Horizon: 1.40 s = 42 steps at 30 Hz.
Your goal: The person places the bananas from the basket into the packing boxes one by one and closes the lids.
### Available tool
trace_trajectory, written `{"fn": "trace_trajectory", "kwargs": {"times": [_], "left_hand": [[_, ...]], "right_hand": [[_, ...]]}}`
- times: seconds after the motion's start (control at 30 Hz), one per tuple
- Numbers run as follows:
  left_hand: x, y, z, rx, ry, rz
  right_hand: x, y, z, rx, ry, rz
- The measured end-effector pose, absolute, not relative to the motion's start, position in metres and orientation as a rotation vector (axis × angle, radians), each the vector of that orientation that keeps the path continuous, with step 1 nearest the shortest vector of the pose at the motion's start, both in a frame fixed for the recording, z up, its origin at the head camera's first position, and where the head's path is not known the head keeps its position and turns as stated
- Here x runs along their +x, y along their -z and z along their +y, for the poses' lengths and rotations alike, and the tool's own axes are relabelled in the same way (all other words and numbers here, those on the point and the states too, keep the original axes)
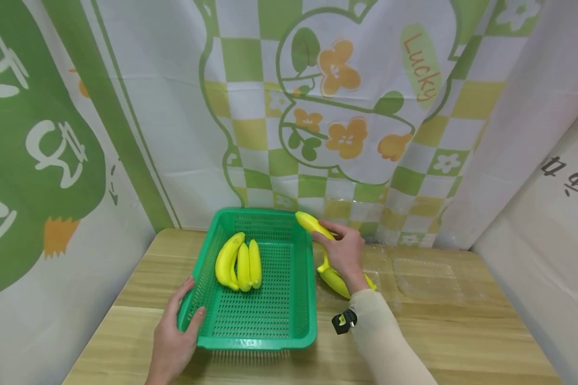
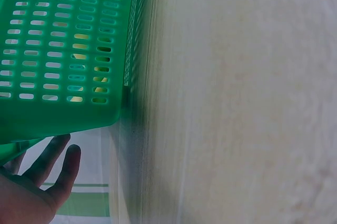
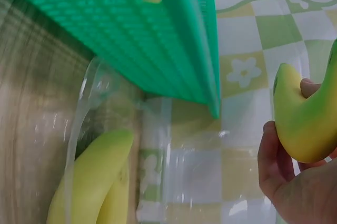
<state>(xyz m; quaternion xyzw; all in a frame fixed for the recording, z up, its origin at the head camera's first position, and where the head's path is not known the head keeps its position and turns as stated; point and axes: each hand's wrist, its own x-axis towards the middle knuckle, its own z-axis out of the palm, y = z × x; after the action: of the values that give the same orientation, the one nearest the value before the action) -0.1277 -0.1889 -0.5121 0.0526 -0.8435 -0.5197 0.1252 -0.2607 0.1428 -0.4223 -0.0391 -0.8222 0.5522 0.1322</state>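
Observation:
A green perforated basket [image 1: 302,299] stands on the wooden table with three yellow bananas [image 1: 228,261] side by side in its left half. My left hand [image 1: 175,331] grips the basket's left rim near the front corner, thumb over the inner side; in the left wrist view, some fingers [image 2: 66,174] show past the green wall. With my right hand [image 1: 345,254] I hold a yellow banana [image 3: 305,126] in the air beside the basket's right rim. Below that hand, more bananas [image 1: 334,282] lie in a clear plastic container [image 3: 73,145], partly hidden by my wrist.
The wooden table [image 1: 438,331] extends to both sides of the basket. More clear plastic [image 1: 426,272] lies at the right rear. A patterned curtain [image 1: 250,133] hangs close behind the basket, and printed cloth [image 1: 534,214] borders the table's sides.

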Motion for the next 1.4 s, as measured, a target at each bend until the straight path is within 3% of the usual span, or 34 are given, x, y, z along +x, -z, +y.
{"fn": "trace_trajectory", "kwargs": {"times": [1.4], "left_hand": [[-0.127, 0.511, -0.188, 0.196, 1.508, -2.469]], "right_hand": [[-0.257, 0.460, 0.212, -0.195, -1.459, -2.494]]}}
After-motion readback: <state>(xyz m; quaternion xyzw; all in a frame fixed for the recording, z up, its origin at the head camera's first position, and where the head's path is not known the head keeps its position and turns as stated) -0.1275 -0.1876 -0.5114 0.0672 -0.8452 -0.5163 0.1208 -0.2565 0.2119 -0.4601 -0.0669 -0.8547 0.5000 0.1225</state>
